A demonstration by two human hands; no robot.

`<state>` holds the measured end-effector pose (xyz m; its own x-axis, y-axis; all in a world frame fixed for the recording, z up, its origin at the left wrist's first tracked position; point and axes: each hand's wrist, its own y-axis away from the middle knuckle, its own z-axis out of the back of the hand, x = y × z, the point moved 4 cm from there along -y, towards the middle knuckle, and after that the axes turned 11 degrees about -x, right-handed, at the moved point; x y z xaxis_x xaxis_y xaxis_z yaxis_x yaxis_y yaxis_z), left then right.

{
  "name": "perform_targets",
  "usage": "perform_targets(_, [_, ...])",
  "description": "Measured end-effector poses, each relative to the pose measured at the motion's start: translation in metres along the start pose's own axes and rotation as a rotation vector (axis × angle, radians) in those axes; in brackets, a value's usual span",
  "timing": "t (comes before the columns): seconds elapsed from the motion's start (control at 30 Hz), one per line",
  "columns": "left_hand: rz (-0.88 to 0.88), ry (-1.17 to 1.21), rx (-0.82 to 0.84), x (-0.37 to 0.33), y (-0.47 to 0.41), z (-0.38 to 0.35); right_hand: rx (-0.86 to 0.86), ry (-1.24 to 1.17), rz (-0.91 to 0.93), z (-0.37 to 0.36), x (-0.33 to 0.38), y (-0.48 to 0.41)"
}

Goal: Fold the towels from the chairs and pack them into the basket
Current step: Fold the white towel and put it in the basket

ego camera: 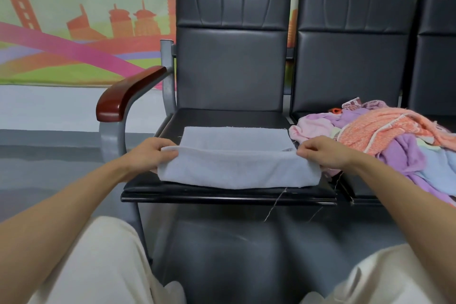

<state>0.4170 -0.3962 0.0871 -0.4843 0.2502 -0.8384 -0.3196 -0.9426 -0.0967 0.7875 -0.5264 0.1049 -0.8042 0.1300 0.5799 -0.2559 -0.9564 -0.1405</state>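
Pale grey-blue towel (pixel 237 170): lies on the seat of the left-hand chair (pixel 222 116). Its long axis runs left to right, parallel to the seat's front edge.
Towel fold: partly doubled. A rounded fold faces the person along the near side, and the raised edge of the upper layer faces the chair back. The far part lies flat in a single layer, its far edge straight and a little frayed.
Left hand (pixel 153 155): grasps the left end of the raised edge, thumb on top and fingers curled beneath the cloth.
Right hand (pixel 323 153): pinches the right end of the same edge, knuckles up, just beside the heap on the next seat.
Heap of towels (pixel 394 136): unfolded, on the seat of the second chair (pixel 352 44). An orange knit towel (pixel 385 128) lies on top, over purple, pink and light blue ones.
Writing: a small red-and-white patterned scrap (pixel 351 104) at the heap's far edge is too small to read.
Loose thread (pixel 276 202): hangs from the towel's near right corner over the seat front.
Armrest (pixel 123 96): red-brown wood on a grey metal frame, left of the towel.
Wall: a mural (pixel 74 32) of orange towers with pink and green bands.
Near edge: cream-trousered knees (pixel 98 266) under both forearms.
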Motion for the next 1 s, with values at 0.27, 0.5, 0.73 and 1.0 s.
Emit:
perform_targets(0.27, [-0.061,-0.026,-0.341,-0.017,-0.078,-0.002,-0.004,0.079,0.083,-0.003,0.014,-0.072])
perform_targets(0.5, [0.052,0.07,-0.389,0.0,-0.157,-0.025,-0.152,0.311,0.149,-0.004,-0.003,-0.16])
perform_targets(0.73, [0.056,-0.09,-0.358,0.025,-0.208,-0.047,-0.126,0.395,0.153,-0.034,-0.031,-0.226])
perform_targets(1.0, [0.018,-0.291,-0.377,0.035,-0.217,-0.058,-0.201,0.461,0.026,-0.069,-0.055,-0.228])
